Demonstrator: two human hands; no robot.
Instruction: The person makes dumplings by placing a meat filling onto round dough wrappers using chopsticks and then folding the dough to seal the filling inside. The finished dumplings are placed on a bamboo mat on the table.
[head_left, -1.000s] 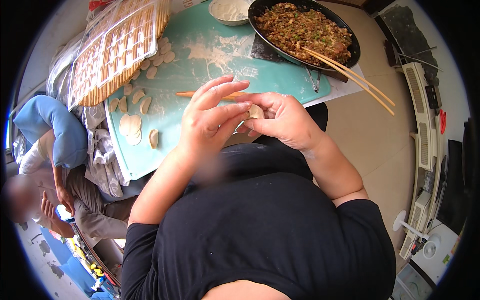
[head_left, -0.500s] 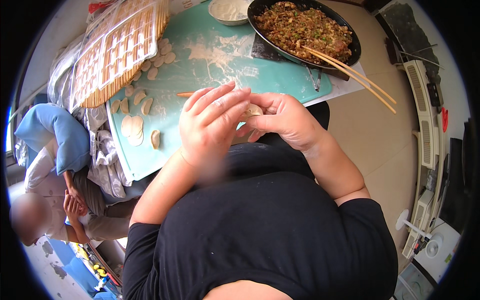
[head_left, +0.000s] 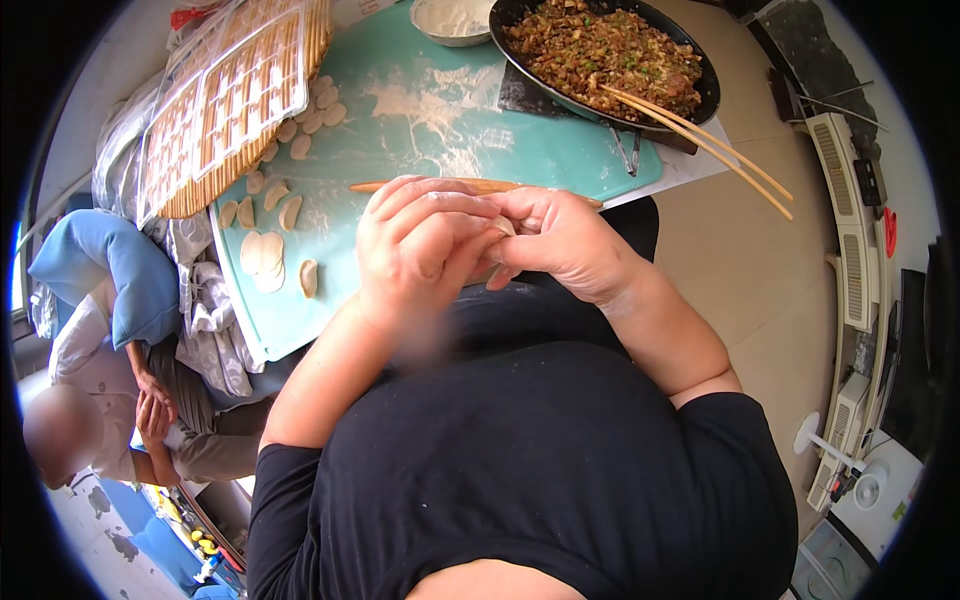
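Observation:
In front of my chest, my left hand (head_left: 420, 245) and my right hand (head_left: 572, 245) meet with fingers bent around a dumpling (head_left: 504, 227). Only a small pale piece of its dough shows between the fingertips; the rest is hidden. Just beyond my fingers lies a wooden rolling pin (head_left: 480, 186) on the green mat (head_left: 590, 165). Left of my left hand sit a folded dumpling (head_left: 308, 279), a stack of round dough wrappers (head_left: 263, 256) and several more dumplings (head_left: 290, 212). Flour dusts the mat and my fingers.
A black pan (head_left: 712, 95) of chopped filling stands far right, with long chopsticks (head_left: 710, 150) jutting over the mat's edge. Beside it is a bowl of flour (head_left: 452, 36). A woven tray (head_left: 190, 200) with a plastic rack covers the far left. Another person (head_left: 110, 400) sits at left.
My left fingers have curled down from a raised, straighter pose and now pinch the dumpling's edge beside my right fingers. More of the rolling pin shows.

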